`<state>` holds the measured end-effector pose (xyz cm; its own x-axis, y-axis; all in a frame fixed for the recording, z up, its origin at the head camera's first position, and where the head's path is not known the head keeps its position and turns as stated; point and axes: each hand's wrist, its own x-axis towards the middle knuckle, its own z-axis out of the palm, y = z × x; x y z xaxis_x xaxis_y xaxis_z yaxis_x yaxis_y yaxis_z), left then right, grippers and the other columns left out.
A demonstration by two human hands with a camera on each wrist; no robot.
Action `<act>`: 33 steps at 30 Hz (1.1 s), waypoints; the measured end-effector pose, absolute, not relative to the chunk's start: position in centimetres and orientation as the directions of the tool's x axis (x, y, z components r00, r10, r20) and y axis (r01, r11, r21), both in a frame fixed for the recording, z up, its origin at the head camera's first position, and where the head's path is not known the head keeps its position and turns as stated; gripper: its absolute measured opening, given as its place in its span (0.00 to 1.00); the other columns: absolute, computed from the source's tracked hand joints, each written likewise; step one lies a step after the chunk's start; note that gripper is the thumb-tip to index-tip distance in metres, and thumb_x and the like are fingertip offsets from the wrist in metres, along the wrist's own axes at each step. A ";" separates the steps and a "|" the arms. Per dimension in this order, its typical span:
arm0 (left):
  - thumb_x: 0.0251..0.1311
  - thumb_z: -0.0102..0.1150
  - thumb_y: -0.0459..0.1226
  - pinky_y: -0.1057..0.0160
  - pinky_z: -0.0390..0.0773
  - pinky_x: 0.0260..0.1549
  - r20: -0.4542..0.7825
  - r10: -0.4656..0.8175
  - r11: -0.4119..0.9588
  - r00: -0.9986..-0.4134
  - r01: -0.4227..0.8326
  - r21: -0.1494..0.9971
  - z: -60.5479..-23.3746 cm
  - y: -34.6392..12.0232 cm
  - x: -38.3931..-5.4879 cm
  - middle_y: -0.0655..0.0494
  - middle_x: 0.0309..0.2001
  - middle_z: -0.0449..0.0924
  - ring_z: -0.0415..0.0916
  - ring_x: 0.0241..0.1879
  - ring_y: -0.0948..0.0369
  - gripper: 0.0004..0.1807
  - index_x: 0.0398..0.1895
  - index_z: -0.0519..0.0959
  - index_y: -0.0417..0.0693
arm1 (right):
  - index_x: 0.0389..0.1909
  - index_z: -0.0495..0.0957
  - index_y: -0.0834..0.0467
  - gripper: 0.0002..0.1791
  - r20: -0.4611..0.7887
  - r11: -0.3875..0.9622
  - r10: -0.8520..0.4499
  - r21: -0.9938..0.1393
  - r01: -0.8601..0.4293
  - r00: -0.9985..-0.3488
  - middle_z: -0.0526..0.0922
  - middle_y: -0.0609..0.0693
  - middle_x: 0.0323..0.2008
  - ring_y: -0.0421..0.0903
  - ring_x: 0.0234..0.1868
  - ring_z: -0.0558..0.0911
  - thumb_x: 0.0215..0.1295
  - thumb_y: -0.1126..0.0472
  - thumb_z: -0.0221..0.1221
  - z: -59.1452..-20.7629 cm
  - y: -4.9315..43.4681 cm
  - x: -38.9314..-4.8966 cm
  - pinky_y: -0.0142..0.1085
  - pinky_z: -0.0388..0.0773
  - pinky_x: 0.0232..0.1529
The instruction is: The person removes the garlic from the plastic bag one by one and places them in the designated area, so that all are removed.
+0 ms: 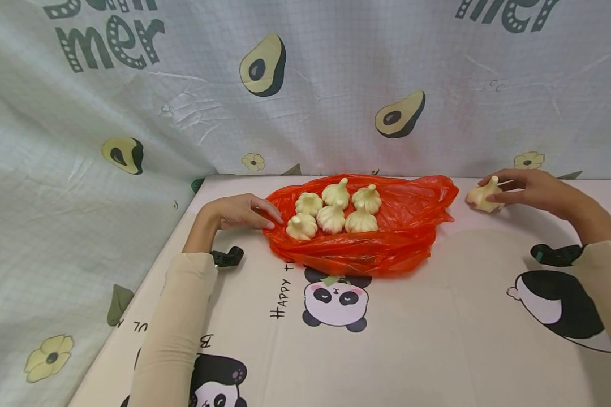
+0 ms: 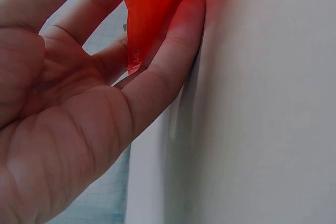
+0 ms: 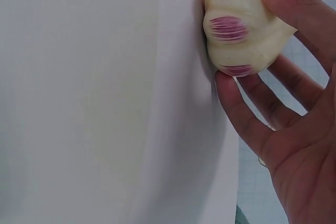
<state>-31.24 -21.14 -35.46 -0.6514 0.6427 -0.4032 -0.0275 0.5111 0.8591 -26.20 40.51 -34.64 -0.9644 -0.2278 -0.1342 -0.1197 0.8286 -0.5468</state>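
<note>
Several pale garlic bulbs (image 1: pixel 331 217) sit clustered on a spread red plastic bag (image 1: pixel 353 254). At the bag's left edge, my left hand (image 1: pixel 244 211) holds the thin plastic between thumb and fingers; the left wrist view shows red film (image 2: pixel 152 14) there, partly hiding the fingers. Off to the right of the bag, my right hand (image 1: pixel 534 189) grips a single garlic bulb (image 1: pixel 483 195) by its side, thumb opposite the fingers. In the right wrist view this bulb (image 3: pixel 241 30) shows purple streaks and sits close against the table surface.
A pale cloth with panda prints (image 1: pixel 336 302) covers the table. Behind and to the left hangs a light curtain (image 1: pixel 326 85) printed with avocados and flowers. Dark straps with small devices (image 1: pixel 555 255) sit at both wrists.
</note>
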 end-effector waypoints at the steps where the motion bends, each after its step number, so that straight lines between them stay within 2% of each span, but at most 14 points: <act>1: 0.64 0.65 0.29 0.60 0.80 0.55 -0.404 0.640 0.512 -0.653 -0.028 0.858 -35.5 -21.1 -31.2 0.50 0.55 0.81 0.76 0.57 0.54 0.13 0.51 0.85 0.37 | 0.64 0.75 0.59 0.28 -0.140 0.831 -0.230 -0.543 -0.119 -0.963 0.73 0.64 0.63 0.68 0.61 0.73 0.70 0.47 0.62 -34.6 40.6 -26.2 0.48 0.80 0.48; 4: 0.64 0.65 0.29 0.61 0.79 0.55 -0.399 0.642 0.513 -0.655 -0.020 0.858 -35.5 -21.1 -31.2 0.50 0.55 0.81 0.76 0.57 0.54 0.13 0.51 0.86 0.38 | 0.64 0.75 0.59 0.28 -0.158 0.844 -0.243 -0.521 -0.128 -0.957 0.73 0.65 0.62 0.70 0.60 0.72 0.69 0.47 0.62 -34.4 40.7 -26.1 0.62 0.77 0.51; 11: 0.64 0.65 0.29 0.61 0.80 0.53 -0.397 0.639 0.523 -0.658 -0.007 0.853 -35.3 -21.1 -30.9 0.50 0.55 0.81 0.75 0.56 0.54 0.14 0.52 0.85 0.37 | 0.69 0.69 0.60 0.30 -0.194 0.854 -0.305 -0.490 -0.177 -0.932 0.71 0.66 0.66 0.66 0.61 0.70 0.73 0.49 0.58 -32.9 40.3 -25.7 0.66 0.74 0.54; 15: 0.64 0.65 0.29 0.61 0.80 0.53 -0.403 0.635 0.523 -0.659 -0.016 0.852 -35.3 -21.0 -31.0 0.51 0.55 0.81 0.76 0.56 0.53 0.13 0.51 0.85 0.38 | 0.71 0.67 0.61 0.30 -0.173 0.871 -0.300 -0.452 -0.195 -0.938 0.69 0.68 0.68 0.70 0.65 0.68 0.75 0.49 0.56 -31.7 40.3 -25.4 0.74 0.65 0.56; 19: 0.64 0.64 0.29 0.60 0.80 0.53 -0.409 0.625 0.524 -0.664 -0.031 0.851 -35.2 -20.9 -31.0 0.51 0.55 0.82 0.76 0.56 0.53 0.13 0.51 0.86 0.38 | 0.71 0.68 0.61 0.31 -0.151 0.891 -0.279 -0.408 -0.197 -0.948 0.69 0.70 0.67 0.71 0.65 0.67 0.75 0.48 0.56 -30.5 40.1 -25.3 0.75 0.63 0.56; 23: 0.64 0.65 0.29 0.60 0.80 0.54 -0.402 0.629 0.523 -0.665 -0.021 0.852 -35.2 -21.0 -30.9 0.51 0.55 0.81 0.75 0.57 0.53 0.13 0.51 0.85 0.38 | 0.70 0.69 0.62 0.29 -0.121 0.897 -0.283 -0.385 -0.218 -0.951 0.72 0.72 0.65 0.70 0.63 0.69 0.76 0.49 0.56 -29.5 39.3 -24.9 0.74 0.65 0.55; 28: 0.64 0.65 0.29 0.60 0.79 0.55 -0.398 0.638 0.519 -0.659 -0.015 0.855 -35.3 -21.1 -30.9 0.51 0.56 0.81 0.75 0.57 0.53 0.13 0.51 0.86 0.39 | 0.66 0.74 0.62 0.24 -0.048 0.873 -0.358 -0.372 -0.316 -0.933 0.76 0.68 0.63 0.67 0.60 0.75 0.74 0.57 0.59 -28.5 37.7 -24.4 0.69 0.73 0.54; 32: 0.64 0.65 0.29 0.59 0.79 0.55 -0.397 0.639 0.517 -0.659 -0.015 0.856 -35.4 -21.1 -30.9 0.51 0.56 0.82 0.75 0.57 0.53 0.13 0.51 0.86 0.39 | 0.64 0.78 0.57 0.22 -0.013 0.863 -0.395 -0.348 -0.366 -0.919 0.80 0.60 0.60 0.61 0.57 0.79 0.71 0.60 0.62 -27.9 36.4 -23.7 0.47 0.83 0.48; 33: 0.64 0.65 0.29 0.59 0.79 0.55 -0.397 0.639 0.518 -0.659 -0.013 0.855 -35.4 -21.1 -30.9 0.51 0.56 0.82 0.75 0.57 0.53 0.13 0.51 0.86 0.39 | 0.64 0.78 0.56 0.22 -0.010 0.856 -0.408 -0.351 -0.379 -0.913 0.81 0.59 0.60 0.60 0.57 0.80 0.70 0.60 0.63 -27.8 36.1 -23.5 0.45 0.84 0.47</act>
